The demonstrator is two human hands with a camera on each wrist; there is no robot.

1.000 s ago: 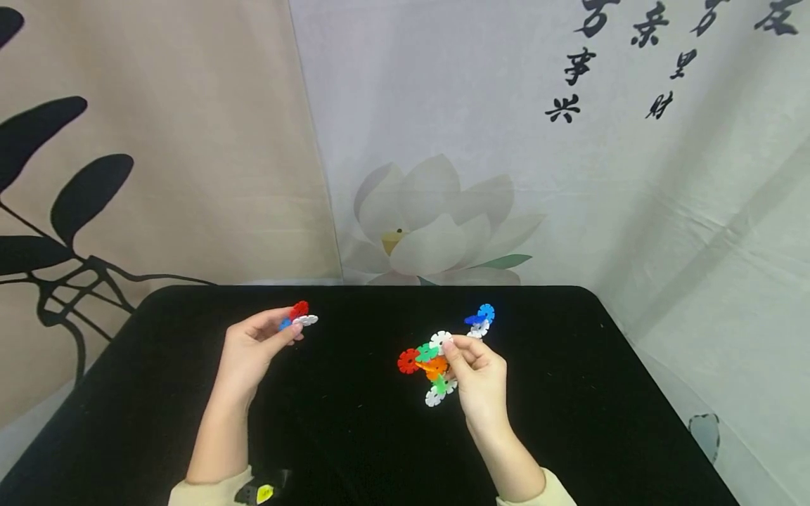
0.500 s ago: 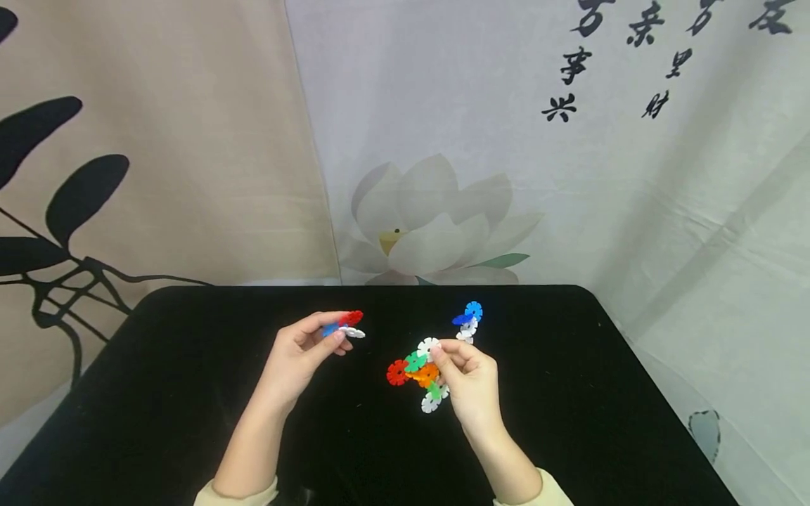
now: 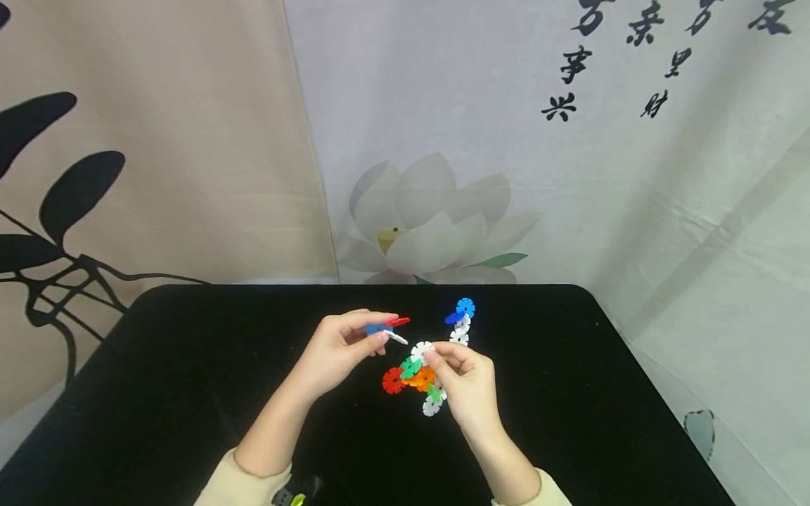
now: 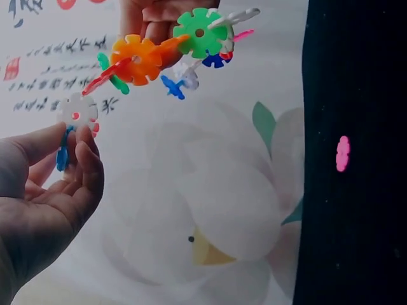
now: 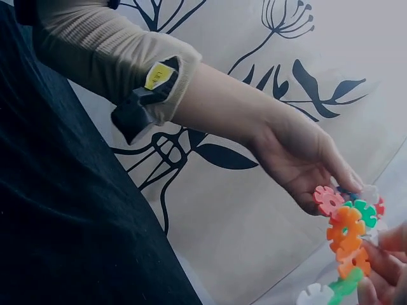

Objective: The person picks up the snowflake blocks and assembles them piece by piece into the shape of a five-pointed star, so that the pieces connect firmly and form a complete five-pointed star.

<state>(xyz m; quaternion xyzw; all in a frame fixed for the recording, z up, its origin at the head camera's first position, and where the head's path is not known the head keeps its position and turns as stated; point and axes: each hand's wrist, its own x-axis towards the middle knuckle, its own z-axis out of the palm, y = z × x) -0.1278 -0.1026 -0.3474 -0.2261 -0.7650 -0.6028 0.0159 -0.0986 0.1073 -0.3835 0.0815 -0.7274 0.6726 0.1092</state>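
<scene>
My left hand (image 3: pixel 342 348) pinches a small cluster of interlocking plastic snowflake discs: a blue disc (image 3: pixel 375 329), a red disc (image 3: pixel 397 322) and a white disc (image 3: pixel 396 337). Just to its right, my right hand (image 3: pixel 470 379) holds a longer joined chain of such discs between thumb and fingers. In that chain I see a white disc (image 3: pixel 420 353), a red disc (image 3: pixel 393 380), an orange disc (image 3: pixel 425 378) and, beyond the hand, a light blue disc (image 3: pixel 465 307). A small gap shows between the two pieces in the head view. The right fingers hide part of the chain.
A black-covered table (image 3: pixel 557 407) lies below both hands. One loose pink disc (image 4: pixel 343 154) appears against the black cloth in the left wrist view. Behind the table hangs a printed curtain (image 3: pixel 436 225) with a lotus and dark characters.
My left hand has moved right with its small cluster, close to the chain, and the cluster has turned more edge-on. My right hand with the chain has shifted slightly left and down.
</scene>
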